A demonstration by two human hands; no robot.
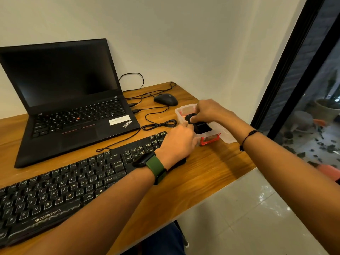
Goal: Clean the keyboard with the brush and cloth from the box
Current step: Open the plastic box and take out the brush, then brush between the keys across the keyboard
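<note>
The bench point(211, 172) is wood with a warm orange grain and a smooth, faintly shiny finish. The keyboard point(60, 188) is black matt plastic, its keys dulled by pale dust and smears. The box point(214, 134) is cloudy, see-through plastic with glossy red plastic clips. The laptop point(70, 100) has a matt black shell and a dark glossy screen. The mouse point(166, 99) is smooth black plastic. The floor point(257, 208) is pale, glossy tile.

Head camera looks down, close over desk point(211, 173).
</note>
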